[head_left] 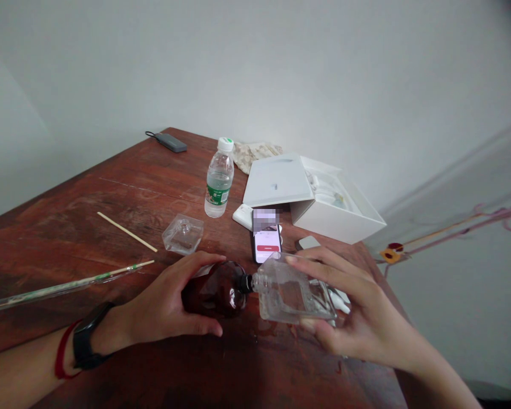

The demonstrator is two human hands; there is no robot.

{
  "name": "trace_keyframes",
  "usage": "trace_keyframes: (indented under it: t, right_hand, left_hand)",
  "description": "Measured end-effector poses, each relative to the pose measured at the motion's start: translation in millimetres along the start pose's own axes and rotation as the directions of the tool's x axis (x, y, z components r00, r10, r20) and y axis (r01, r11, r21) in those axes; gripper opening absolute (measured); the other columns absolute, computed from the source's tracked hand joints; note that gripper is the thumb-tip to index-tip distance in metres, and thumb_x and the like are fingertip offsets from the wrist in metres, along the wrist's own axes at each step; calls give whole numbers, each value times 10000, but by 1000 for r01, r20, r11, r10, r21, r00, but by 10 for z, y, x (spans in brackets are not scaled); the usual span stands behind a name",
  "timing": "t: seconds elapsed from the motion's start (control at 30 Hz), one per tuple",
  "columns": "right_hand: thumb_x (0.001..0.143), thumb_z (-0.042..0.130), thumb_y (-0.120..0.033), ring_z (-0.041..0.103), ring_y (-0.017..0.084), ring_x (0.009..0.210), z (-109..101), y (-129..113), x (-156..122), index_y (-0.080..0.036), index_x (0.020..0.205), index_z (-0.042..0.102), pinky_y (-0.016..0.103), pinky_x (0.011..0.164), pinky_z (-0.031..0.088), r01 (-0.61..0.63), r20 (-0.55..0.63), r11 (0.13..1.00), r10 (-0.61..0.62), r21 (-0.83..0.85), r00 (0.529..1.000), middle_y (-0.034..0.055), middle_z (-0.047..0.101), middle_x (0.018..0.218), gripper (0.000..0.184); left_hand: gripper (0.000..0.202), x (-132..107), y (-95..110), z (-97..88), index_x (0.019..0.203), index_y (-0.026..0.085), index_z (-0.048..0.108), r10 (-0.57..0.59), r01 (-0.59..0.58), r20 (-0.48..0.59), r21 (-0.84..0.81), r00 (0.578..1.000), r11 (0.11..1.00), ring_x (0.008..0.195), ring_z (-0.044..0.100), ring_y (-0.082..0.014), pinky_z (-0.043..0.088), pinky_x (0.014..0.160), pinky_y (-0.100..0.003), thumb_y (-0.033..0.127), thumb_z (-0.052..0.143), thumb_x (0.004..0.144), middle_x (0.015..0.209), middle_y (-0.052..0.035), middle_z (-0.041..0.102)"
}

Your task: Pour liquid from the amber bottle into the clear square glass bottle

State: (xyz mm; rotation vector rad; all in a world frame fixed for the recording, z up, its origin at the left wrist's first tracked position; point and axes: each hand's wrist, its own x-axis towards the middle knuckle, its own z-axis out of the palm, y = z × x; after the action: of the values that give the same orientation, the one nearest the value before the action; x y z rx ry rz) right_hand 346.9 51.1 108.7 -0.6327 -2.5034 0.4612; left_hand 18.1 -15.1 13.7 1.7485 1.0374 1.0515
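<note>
My left hand (pixel 170 301) is wrapped round a dark brown bottle (pixel 219 289), tipped on its side with its black neck pointing right. In my right hand (pixel 349 301) is a clear square bottle (pixel 296 289), also tilted, its neck facing left. The two mouths meet, or nearly so; I cannot tell whether one is inside the other. Some clear liquid seems to show in the square bottle. A second clear square bottle (pixel 183 234) stands on the table beyond my left hand.
On the wooden table (pixel 80 238) are a water bottle (pixel 220 179), a lit phone (pixel 267 238), an open white box (pixel 332 210), a thin wooden stick (pixel 126 232) and a wrapped chopstick (pixel 68 288). A grey power bank (pixel 170 142) lies at the back, near the wall.
</note>
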Motion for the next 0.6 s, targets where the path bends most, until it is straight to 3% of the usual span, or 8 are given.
trace_keyframes:
  t: [0.37, 0.6]
  right_hand:
    - [849, 762, -200, 740, 312, 1239, 1, -7, -1, -285, 1502, 635, 419, 944, 667, 0, -19, 1000, 0, 8, 1000, 120, 731, 1369, 670]
    - [841, 751, -184, 719, 315, 1272, -9, -8, -21, -284, 1515, 618, 423, 956, 657, -20, 7, 1000, 20, 8, 1000, 122, 710, 1389, 694]
  left_hand:
    - [896, 3, -2, 4, 1481, 289, 559, -24, 24, 0, -13, 1000, 1000, 1275, 718, -364, 521, 1200, -559, 561, 999, 750, 1433, -115, 705]
    - [892, 12, 9, 0, 1483, 303, 558, 12, -12, 0, -11, 1000, 1000, 1240, 731, -345, 555, 1162, -522, 541, 1005, 749, 1420, -99, 708]
